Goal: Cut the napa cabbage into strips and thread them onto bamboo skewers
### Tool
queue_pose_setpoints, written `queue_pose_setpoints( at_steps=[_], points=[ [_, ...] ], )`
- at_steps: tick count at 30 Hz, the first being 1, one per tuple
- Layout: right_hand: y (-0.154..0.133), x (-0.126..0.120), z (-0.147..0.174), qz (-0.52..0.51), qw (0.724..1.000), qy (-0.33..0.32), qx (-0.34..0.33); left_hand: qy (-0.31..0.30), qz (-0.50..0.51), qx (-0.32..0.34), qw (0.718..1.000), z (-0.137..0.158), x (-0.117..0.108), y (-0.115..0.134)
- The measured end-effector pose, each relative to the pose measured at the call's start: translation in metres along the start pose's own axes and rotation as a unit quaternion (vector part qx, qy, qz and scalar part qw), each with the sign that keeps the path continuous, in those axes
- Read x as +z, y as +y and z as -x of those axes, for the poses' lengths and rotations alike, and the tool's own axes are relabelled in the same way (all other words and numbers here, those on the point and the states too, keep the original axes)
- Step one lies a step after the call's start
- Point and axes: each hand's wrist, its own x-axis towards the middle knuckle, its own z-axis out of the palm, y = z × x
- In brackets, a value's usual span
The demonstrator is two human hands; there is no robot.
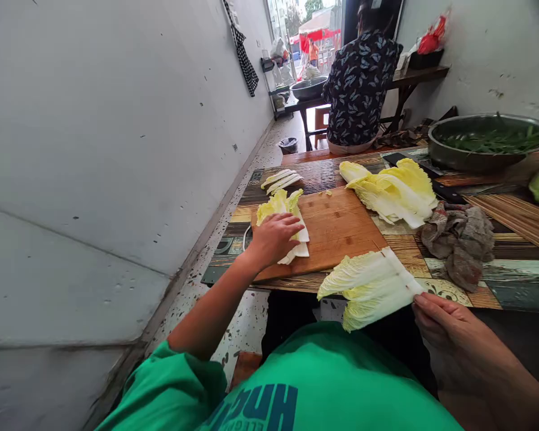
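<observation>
My right hand pinches the lower right end of a skewer of napa cabbage leaves, held over the table's front edge. A thin stick shows at the top of these leaves and in spots along their white stems; its other end is hidden by my fingers. My left hand lies over a small stack of cut cabbage leaves on the left part of the wooden cutting board, fingers stretched and slightly apart. Beyond the board sit white cabbage strips and a heap of yellow cabbage leaves.
A crumpled grey rag, a bundle of bamboo skewers and a dark-handled knife lie right. Behind them stands a metal bowl of greens. A seated person faces away ahead. A white wall runs along the left.
</observation>
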Motion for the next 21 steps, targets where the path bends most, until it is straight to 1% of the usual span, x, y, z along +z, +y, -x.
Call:
queue_pose_setpoints(
  at_steps=[1,2,4,6,9,12,14,16,17,18,19,20,21],
  points=[
    [-0.001,0.002,-0.002,0.003,1.0,0.005,-0.004,-0.04,-0.043,0.013,0.998,-0.005,0.001,-0.004],
    [-0.004,0.005,-0.003,0.008,1.0,0.014,-0.011,-0.066,-0.072,0.023,0.995,-0.009,0.004,-0.006],
    [-0.01,0.01,-0.007,0.019,0.999,0.035,-0.025,-0.079,-0.102,0.038,0.991,-0.015,0.014,-0.004],
    [-0.014,0.013,-0.01,0.017,0.998,0.05,-0.028,-0.061,-0.116,0.05,0.99,-0.018,0.024,0.0],
    [-0.012,0.013,-0.015,0.002,0.999,0.045,-0.014,-0.038,-0.123,0.056,0.99,-0.023,0.031,0.005],
    [-0.003,0.013,-0.018,0.013,0.999,0.047,-0.011,-0.021,-0.106,0.062,0.992,-0.031,0.031,0.005],
    [-0.002,0.017,-0.016,0.044,0.997,0.06,-0.037,-0.005,-0.07,0.065,0.995,-0.038,0.025,0.003],
    [-0.009,0.024,-0.008,0.112,0.987,0.07,-0.093,0.043,0.003,0.057,0.997,-0.044,0.014,0.0],
    [-0.014,0.028,-0.003,0.155,0.977,0.074,-0.127,0.082,0.057,0.051,0.994,-0.046,0.007,0.0],
    [-0.021,0.032,0.003,0.199,0.963,0.08,-0.164,0.129,0.116,0.045,0.984,-0.047,-0.002,0.001],
    [-0.027,0.036,0.009,0.241,0.946,0.085,-0.199,0.176,0.177,0.039,0.968,-0.046,-0.011,0.002],
    [-0.034,0.04,0.015,0.278,0.928,0.092,-0.231,0.212,0.235,0.033,0.948,-0.044,-0.02,0.005],
    [-0.039,0.042,0.02,0.303,0.912,0.099,-0.257,0.236,0.289,0.026,0.928,-0.041,-0.028,0.008]
  ],
)
